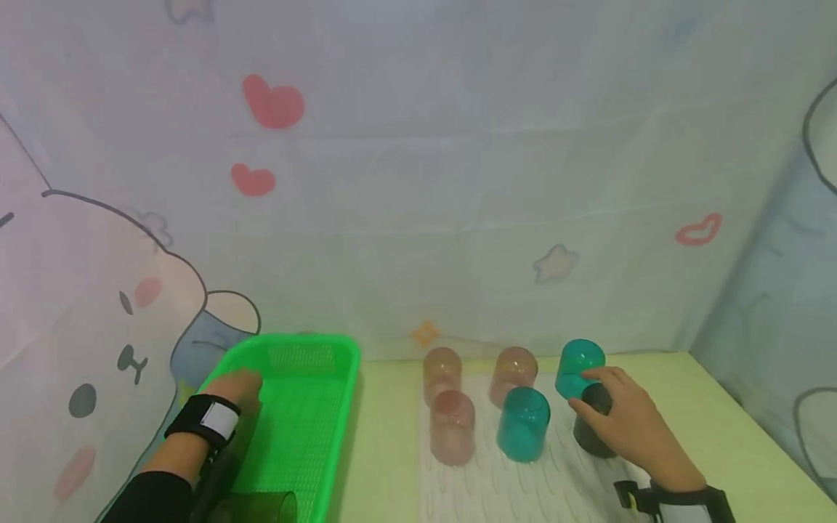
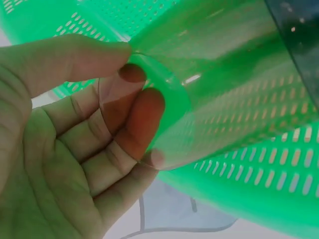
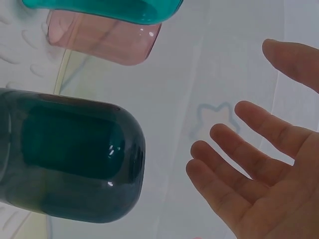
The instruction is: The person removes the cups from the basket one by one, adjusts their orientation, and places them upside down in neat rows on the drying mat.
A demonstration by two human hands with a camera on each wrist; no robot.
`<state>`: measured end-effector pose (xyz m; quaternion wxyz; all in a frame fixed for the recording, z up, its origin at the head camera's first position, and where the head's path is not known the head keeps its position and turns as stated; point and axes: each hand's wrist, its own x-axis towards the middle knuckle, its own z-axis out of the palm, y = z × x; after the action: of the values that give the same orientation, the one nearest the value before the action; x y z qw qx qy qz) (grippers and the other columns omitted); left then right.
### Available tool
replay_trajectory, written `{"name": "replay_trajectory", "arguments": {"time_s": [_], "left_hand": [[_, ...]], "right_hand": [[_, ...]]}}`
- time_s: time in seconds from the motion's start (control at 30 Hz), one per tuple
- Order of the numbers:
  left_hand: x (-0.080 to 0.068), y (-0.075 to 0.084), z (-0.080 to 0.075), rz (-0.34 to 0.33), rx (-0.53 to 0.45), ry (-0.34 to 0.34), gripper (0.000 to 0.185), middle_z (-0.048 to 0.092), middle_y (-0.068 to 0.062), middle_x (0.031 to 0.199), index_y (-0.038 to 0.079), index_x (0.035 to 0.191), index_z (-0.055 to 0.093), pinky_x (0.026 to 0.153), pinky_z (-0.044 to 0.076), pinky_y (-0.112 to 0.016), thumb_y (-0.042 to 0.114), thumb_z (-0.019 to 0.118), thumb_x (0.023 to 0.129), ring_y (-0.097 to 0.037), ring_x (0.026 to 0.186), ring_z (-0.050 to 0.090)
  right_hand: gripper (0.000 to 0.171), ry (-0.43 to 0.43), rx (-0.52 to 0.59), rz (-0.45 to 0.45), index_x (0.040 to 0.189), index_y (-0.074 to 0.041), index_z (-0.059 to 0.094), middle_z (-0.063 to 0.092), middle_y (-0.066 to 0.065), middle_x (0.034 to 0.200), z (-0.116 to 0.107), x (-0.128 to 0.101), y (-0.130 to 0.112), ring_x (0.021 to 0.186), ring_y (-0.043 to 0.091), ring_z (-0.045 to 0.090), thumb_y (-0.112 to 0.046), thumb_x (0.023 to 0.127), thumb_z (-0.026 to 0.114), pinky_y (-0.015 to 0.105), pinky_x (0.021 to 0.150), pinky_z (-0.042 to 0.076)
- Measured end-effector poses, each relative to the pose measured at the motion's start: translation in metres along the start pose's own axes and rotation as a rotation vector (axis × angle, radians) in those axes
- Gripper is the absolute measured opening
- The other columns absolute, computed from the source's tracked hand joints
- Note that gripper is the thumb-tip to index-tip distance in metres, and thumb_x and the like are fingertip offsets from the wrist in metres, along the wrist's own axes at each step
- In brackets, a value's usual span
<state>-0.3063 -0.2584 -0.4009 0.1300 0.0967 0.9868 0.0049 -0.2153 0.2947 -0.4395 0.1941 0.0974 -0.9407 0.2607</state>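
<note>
— What are your hands doing?
— My left hand [image 2: 70, 139] is at the green basket [image 1: 294, 342], thumb and curled fingers holding a see-through cup [image 2: 239, 89] by one end. My right hand [image 1: 631, 418] is open, fingers spread and empty, near the dark cup [image 1: 591, 441]. That one stands right of the basket, on the white mat [image 1: 477, 494] that lies on the counter [image 1: 386, 436].
— What could go wrong?
— If I close my right fingers off-centre, I think the dark cup could tip into the teal cup [image 1: 575, 359] beside it. On the left, I only have the end, so the smooth cup might slip and knock the basket's wall.
— Do your views agree?
— Not wholly. From my head, the right fingers seem to reach the dark cup; the right wrist view shows a gap. My head view blurs the left hand; its wrist view shows the hold, though I can't tell whether that cup rests on the basket.
</note>
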Motion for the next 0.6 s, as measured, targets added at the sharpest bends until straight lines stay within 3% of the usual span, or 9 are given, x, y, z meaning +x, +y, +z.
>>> {"name": "replay_trajectory", "arguments": {"time_s": [0.17, 0.4, 0.53, 0.6], "left_hand": [[0.000, -0.001, -0.004, 0.044, -0.064, 0.023, 0.033, 0.029, 0.002, 0.056, 0.011, 0.058, 0.036, 0.048, 0.026, -0.024, -0.009, 0.049, 0.081, -0.011, 0.050, 0.026], [-0.012, -0.005, 0.003, 0.147, -0.181, 0.105, 0.042, 0.014, 0.006, 0.057, 0.016, 0.057, 0.023, 0.050, 0.018, -0.025, -0.012, 0.047, 0.077, -0.009, 0.052, 0.012], [-0.022, -0.012, 0.002, 0.150, -0.242, 0.121, 0.035, 0.019, 0.004, 0.059, 0.014, 0.061, 0.029, 0.051, 0.019, -0.028, -0.011, 0.046, 0.078, -0.012, 0.053, 0.017], [-0.027, -0.013, 0.000, 0.152, -0.238, 0.136, 0.025, 0.033, 0.003, 0.062, 0.010, 0.065, 0.041, 0.051, 0.028, -0.029, -0.009, 0.049, 0.079, -0.013, 0.055, 0.027]], "right_hand": [[0.050, 0.009, -0.012, 0.011, 0.119, 0.007, 0.054, 0.050, 0.026, 0.120, -0.005, 0.002, 0.001, 0.112, 0.047, 0.048, -0.025, 0.085, 0.072, 0.061, 0.085, 0.043], [0.052, 0.002, 0.003, 0.013, 0.120, 0.007, 0.054, 0.051, 0.026, 0.120, -0.003, 0.000, 0.003, 0.112, 0.047, 0.048, -0.028, 0.085, 0.072, 0.061, 0.085, 0.043], [0.051, 0.006, 0.009, 0.005, 0.119, 0.006, 0.054, 0.051, 0.026, 0.120, -0.001, 0.000, 0.002, 0.112, 0.047, 0.048, -0.028, 0.085, 0.072, 0.060, 0.085, 0.043], [0.051, 0.013, 0.006, 0.005, 0.119, 0.006, 0.054, 0.051, 0.026, 0.120, -0.001, 0.000, 0.001, 0.112, 0.047, 0.048, -0.027, 0.085, 0.072, 0.061, 0.085, 0.043]]}}
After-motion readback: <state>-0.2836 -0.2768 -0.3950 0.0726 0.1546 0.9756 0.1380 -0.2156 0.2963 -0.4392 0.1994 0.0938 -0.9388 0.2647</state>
